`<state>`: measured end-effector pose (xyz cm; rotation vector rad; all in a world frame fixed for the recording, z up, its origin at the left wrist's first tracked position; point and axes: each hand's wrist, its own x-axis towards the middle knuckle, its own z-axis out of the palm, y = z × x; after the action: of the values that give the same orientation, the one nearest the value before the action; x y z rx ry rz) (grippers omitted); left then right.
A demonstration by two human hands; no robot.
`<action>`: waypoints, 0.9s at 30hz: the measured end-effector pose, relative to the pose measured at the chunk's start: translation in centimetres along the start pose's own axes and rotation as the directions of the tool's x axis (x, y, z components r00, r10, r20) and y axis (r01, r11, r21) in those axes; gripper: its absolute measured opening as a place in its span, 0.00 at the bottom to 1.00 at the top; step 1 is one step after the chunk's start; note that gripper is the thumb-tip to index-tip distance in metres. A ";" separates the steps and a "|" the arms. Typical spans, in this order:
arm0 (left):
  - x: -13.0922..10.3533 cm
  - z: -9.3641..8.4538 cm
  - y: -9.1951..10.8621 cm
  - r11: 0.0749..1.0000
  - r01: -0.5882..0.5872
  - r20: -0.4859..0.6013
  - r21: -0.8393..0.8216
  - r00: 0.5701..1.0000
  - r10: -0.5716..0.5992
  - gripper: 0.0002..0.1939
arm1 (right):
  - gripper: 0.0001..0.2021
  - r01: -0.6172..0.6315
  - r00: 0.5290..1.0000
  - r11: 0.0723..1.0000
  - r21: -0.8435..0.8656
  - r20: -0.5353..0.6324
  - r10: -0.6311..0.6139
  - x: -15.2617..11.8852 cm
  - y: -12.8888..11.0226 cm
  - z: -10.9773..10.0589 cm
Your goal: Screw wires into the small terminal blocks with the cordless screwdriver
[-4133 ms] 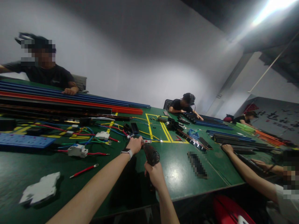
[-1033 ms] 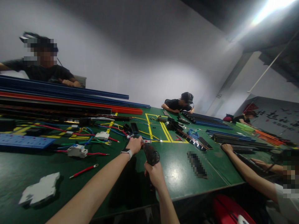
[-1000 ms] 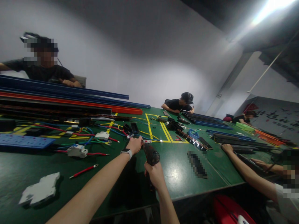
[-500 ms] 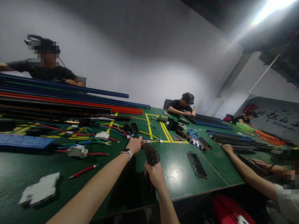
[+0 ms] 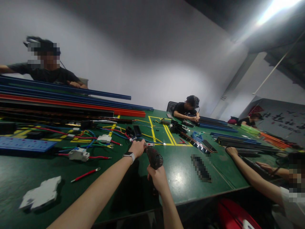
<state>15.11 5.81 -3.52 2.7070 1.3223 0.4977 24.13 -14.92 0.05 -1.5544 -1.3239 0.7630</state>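
My right hand (image 5: 157, 178) is wrapped round the grip of a dark cordless drill (image 5: 155, 159), whose front end points away from me. Beyond the drill's nose, my left hand (image 5: 137, 148) is closed on a small white circuit breaker (image 5: 150, 144) with a red mark. The fingers hide much of that part, and the drill's tip is not visible against it. Blue and yellow wires (image 5: 156, 142) run just behind the left hand. An open black plastic housing (image 5: 137, 130) lies past the fingers.
Left on the green table (image 5: 176, 184) are wired white breakers (image 5: 79, 154), a red lead (image 5: 85, 175), a loose white breaker (image 5: 41, 194) and a blue strip (image 5: 26, 144). Long blue and orange profiles (image 5: 130, 113) lie behind. A co-worker's arm (image 5: 252, 178) reaches in at right.
My two hands, the drill and the breaker stay in nearly the same place. The co-worker at the far side of the table has leaned slightly to the right.
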 end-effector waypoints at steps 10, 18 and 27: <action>-0.1 -0.4 0.2 1.000 0.013 0.010 -0.009 1.000 -0.013 0.16 | 0.09 -0.027 1.000 0.999 -0.020 -0.012 0.027 -0.1 -0.5 0.0; -0.1 -0.4 0.1 1.000 0.001 0.005 -0.014 1.000 -0.001 0.17 | 0.09 0.002 1.000 1.000 0.004 -0.006 -0.002 -0.2 -0.3 0.0; -0.2 -0.6 0.3 1.000 0.007 0.006 -0.022 1.000 -0.007 0.16 | 0.08 0.007 1.000 1.000 0.013 -0.002 -0.007 0.0 0.0 0.0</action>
<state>15.01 5.45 -2.99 2.6835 1.3166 0.4993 24.11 -14.91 0.02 -1.5394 -1.3201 0.7635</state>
